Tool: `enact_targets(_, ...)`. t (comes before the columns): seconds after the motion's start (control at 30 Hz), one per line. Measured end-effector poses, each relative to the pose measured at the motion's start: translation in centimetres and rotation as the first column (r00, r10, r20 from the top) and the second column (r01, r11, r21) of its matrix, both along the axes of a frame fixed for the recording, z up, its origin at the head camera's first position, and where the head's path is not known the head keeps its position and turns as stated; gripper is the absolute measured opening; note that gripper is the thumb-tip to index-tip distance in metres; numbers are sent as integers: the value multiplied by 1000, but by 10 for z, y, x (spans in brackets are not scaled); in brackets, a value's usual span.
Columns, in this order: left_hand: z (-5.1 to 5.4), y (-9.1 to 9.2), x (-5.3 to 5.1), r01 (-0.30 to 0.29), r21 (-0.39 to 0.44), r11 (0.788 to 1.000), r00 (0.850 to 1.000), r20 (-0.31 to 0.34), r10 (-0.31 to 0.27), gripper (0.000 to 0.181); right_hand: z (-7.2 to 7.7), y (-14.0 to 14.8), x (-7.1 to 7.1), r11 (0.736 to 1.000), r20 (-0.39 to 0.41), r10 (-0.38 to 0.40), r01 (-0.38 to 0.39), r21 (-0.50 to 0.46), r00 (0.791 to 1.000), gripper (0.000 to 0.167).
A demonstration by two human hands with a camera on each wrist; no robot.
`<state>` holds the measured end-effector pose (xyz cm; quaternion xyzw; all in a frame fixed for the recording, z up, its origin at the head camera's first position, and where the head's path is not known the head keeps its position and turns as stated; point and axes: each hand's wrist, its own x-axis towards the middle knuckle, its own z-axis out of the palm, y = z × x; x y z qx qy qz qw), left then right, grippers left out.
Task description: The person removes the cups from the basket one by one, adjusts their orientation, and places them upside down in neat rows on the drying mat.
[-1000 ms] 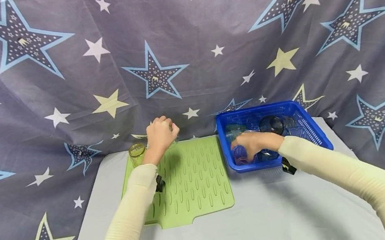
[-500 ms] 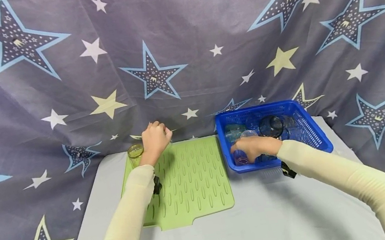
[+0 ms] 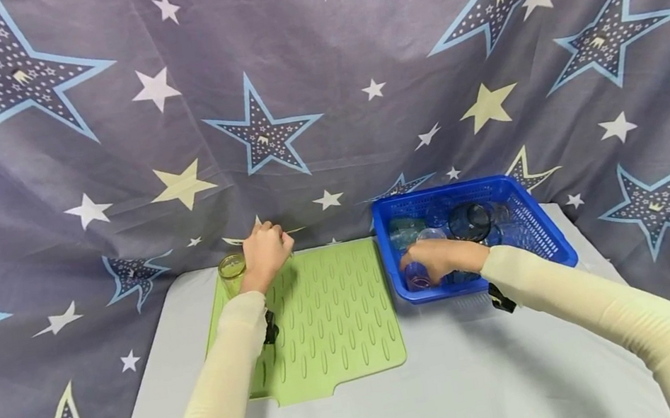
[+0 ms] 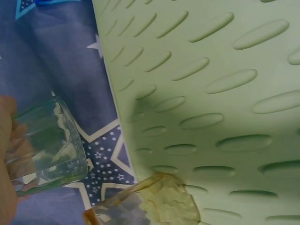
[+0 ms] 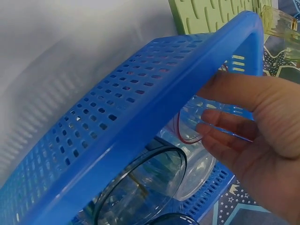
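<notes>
My left hand [image 3: 266, 251] grips a clear, greenish glass [image 4: 47, 145] near the back edge of the green mat [image 3: 330, 310]; the left wrist view shows the glass tilted beside the mat. A yellow glass [image 3: 232, 273] stands at the mat's back left corner, close to that hand. Over at the blue basket [image 3: 399, 286], my right hand [image 3: 435, 257] reaches inside. In the right wrist view its thumb and fingers hold a clear glass with a red rim [image 5: 182, 137], partly hidden by the basket's rim.
Several more glasses lie in the basket, among them a dark-rimmed one [image 3: 469, 221] and a greenish one [image 3: 405, 232]. A star-patterned cloth [image 3: 324, 132] hangs behind the white table [image 3: 463, 391]. The basket's raised rim surrounds the right hand.
My left hand has moved a little to the left, nearer the yellow glass, with its own glass still gripped. The right hand stays almost in place in the basket. The head view has shifted slightly.
</notes>
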<state>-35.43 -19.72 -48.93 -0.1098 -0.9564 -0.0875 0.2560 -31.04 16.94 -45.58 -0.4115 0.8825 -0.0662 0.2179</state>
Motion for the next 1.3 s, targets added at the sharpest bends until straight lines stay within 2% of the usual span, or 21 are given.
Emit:
enact_targets(0.17, -7, -5, -3, -5, -18, 1000, 999, 32, 5, 23, 0, -2, -1, 1000, 12, -24, 24, -6, 1000, 62)
enact_targets(0.3, -10, -7, -5, -1, -18, 1000, 1000, 31, 2, 21, 0, -4, -2, 999, 5, -34, 34, -5, 999, 60)
enact_targets(0.53, -16, -5, -6, -9, -16, 1000, 998, 69, 10, 20, 1, -5, 1, 999, -9, -44, 44, -4, 999, 58)
enact_targets(0.87, -28, -9, -7, -7, -19, 1000, 998, 69, 9, 21, 3, -5, 2, 998, -7, -55, 55, -20, 998, 56)
enact_targets(1.3, -43, -13, -6, -14, -5, 1000, 989, 150, 14, 22, 3, -6, 2, 997, 14, -78, 78, -10, 997, 57)
